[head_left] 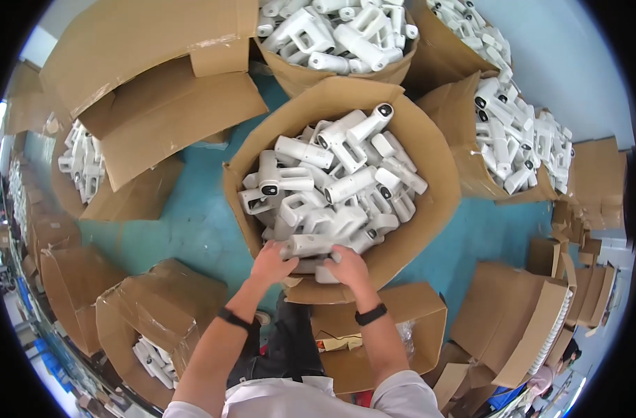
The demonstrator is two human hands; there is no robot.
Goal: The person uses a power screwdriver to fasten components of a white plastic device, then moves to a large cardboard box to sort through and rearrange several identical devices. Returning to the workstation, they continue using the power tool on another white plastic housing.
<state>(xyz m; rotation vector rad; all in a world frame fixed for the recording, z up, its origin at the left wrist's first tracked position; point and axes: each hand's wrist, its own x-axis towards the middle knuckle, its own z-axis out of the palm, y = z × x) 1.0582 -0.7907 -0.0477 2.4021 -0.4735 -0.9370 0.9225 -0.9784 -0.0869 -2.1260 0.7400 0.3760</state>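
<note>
One white housing (311, 244) sits at the near edge of the large open carton (433, 202), the left hand (272, 263) and right hand (348, 266) curled closed on opposite ends. Step judged: gripping a single piece; lifting would call for clearing neighbouring housings (350, 185) and rim.

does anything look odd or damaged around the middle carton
The middle carton looks out of shape: its walls bulge, making its rim rounded rather than square. Inside, white devices lie jumbled at all angles. No breakage is clearly visible.
</note>
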